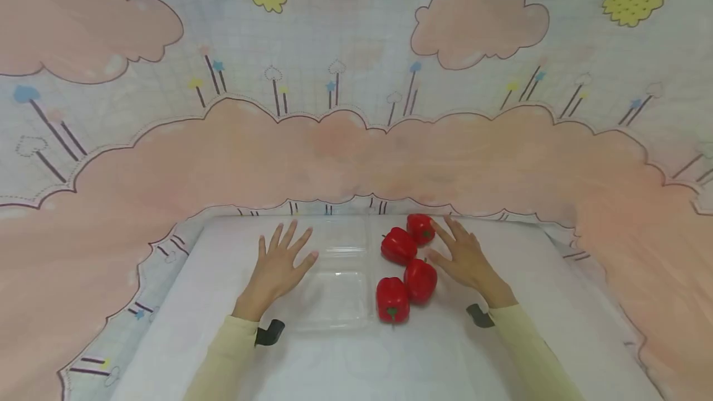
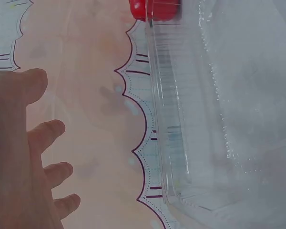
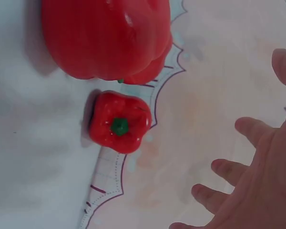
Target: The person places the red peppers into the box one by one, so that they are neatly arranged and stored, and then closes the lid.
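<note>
Lying beside right grip (image 1: 466, 260), four red peppers (image 1: 420, 281)

Red peppers (image 1: 393, 299): skin smooth, glossy, looks like moulded plastic; highlights are sharp. Clear tray (image 1: 337, 302): thin transparent plastic, shiny at rim and ridges. Tabletop (image 1: 434, 357) appears smooth, near-matt. Backdrop (image 1: 334, 159): printed cloth, matt. Sleeves (image 1: 225, 357): matt cloth. Black wrist pieces (image 1: 270, 333): material unclear.

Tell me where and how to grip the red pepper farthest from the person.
Grip the farthest pepper round its plump body, likely best with the right hand coming from the right and slightly above. That side looks open, while another pepper sits close on its near left. Its green stem is short, so probably gives little purchase.
</note>
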Available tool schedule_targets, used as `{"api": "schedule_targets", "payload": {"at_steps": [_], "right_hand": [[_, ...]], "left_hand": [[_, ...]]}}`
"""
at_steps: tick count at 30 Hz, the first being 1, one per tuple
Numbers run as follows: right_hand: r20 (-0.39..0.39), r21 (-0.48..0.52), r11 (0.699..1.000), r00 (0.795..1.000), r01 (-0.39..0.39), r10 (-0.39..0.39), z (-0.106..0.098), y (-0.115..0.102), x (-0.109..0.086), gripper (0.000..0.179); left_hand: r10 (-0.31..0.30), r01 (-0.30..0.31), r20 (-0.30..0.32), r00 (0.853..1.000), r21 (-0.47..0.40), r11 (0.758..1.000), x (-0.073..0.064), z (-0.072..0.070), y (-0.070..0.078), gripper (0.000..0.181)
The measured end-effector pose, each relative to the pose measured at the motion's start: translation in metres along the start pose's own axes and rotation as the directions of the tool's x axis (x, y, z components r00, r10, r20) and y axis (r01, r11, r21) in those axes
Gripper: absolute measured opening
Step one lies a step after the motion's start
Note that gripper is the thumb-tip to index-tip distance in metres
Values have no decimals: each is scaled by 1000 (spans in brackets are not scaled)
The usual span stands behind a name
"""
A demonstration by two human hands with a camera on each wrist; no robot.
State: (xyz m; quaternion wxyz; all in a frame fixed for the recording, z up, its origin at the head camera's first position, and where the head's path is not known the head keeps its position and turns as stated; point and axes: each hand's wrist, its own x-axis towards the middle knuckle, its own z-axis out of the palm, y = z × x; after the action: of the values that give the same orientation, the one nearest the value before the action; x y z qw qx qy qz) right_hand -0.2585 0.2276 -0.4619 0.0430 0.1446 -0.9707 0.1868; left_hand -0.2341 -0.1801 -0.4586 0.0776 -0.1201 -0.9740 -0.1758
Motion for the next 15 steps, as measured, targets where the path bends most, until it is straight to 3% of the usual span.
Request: {"api": "schedule_targets", "payload": {"at_steps": [7,15], "right_hand": [[-16,97,995,1000,-8,9,3,6,-1,76],[19,255,963,996,-87,85,9,11,-7,73]], "left_hand": [[-35,35,9,999,-25,999,-5,-1,-9,65],[-60,59,-16,998,-73,996,-15,-2,-17,64]]}}
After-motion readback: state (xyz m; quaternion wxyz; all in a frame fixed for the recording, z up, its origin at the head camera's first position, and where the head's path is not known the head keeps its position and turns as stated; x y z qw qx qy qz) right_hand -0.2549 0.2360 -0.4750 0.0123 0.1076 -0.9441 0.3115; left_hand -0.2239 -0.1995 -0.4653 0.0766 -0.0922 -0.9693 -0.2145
